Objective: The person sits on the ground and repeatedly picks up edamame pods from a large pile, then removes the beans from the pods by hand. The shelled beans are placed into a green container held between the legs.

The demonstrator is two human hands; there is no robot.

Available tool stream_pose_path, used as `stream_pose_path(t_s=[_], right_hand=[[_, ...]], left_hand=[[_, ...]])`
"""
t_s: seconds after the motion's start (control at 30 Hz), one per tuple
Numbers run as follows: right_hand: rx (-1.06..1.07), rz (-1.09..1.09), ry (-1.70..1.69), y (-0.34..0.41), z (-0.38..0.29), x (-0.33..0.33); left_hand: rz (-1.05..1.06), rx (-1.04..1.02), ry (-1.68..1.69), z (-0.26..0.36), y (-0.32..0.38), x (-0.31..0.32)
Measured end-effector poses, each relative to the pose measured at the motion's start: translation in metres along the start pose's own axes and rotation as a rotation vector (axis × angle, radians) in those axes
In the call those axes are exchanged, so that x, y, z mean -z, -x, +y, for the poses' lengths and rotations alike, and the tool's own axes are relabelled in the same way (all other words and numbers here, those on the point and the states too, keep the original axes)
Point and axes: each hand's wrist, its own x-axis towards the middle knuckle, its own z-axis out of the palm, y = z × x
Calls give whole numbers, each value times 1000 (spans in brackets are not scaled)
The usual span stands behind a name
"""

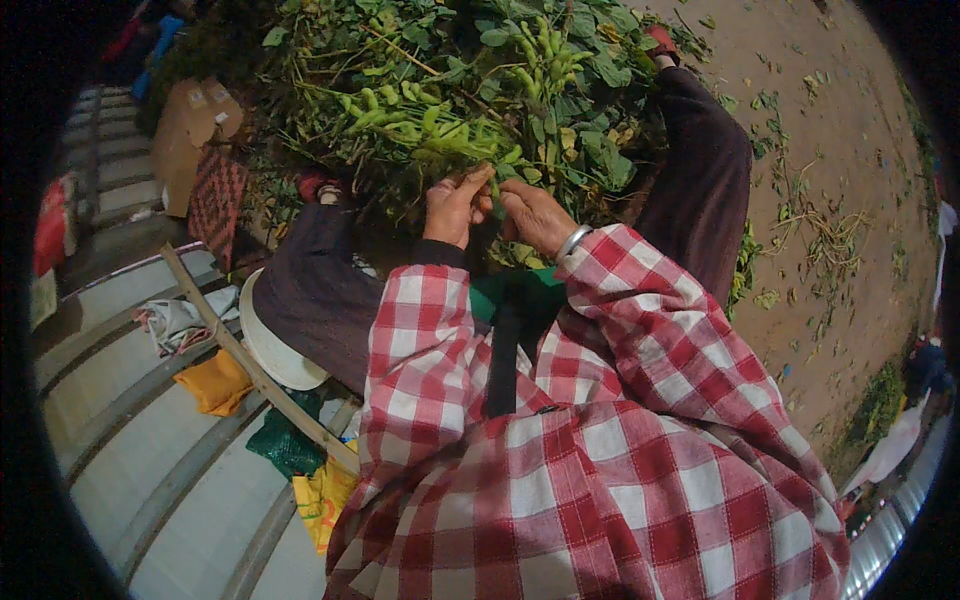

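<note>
My left hand (pixel 457 204) has its fingers closed on the stem end of a bunch of green bean plants (pixel 442 135) with plump pods, which lies above it across the pile. Close on its right, my right hand (pixel 534 214), with a silvery bangle at the wrist, pinches at a green pod or stem between the two hands; the fingers partly hide it. More pods (pixel 551 60) hang on a stem at the top of the leafy pile (pixel 600 150) between my legs.
Bare ground (pixel 840 150) with scattered leaves and stems lies to the right. At left are a cardboard box (pixel 180 142), a white basin (pixel 274 345), a wooden pole (pixel 247 360), an orange cloth (pixel 216 382), a green mesh bag (pixel 285 442) and a yellow bag (pixel 322 495).
</note>
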Motion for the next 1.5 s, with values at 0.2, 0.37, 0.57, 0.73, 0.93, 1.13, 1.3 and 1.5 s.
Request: stream_pose_path(t_s=[0.2, 0.37, 0.57, 0.73, 0.93, 1.13, 1.3, 1.5], right_hand=[[-71, -35, -89, -20, -2, 23], [-44, -39, -31, -30, 5, 31], [-93, -29, -105, -31, 8, 26], [91, -117, -111, -31, 3, 13], [-289, -165, -247, -35, -37, 8], [505, -104, 584, -42, 4, 4], [169, -175, 134, -24, 1, 1], [-389, -141, -489, -1, -32, -8]], left_hand=[[40, -57, -101, -5, -29, -9], [4, 23, -29, -11, -40, -6], [5, 163, 148, -7, -41, -1], [-96, 287, 349, -4, -36, 19], [-166, 192, 330, 25, -29, 18], [-108, 41, -56, 38, -10, 13], [-153, -13, -80, 35, 3, 17], [-214, 75, 54, 15, 10, 27]])
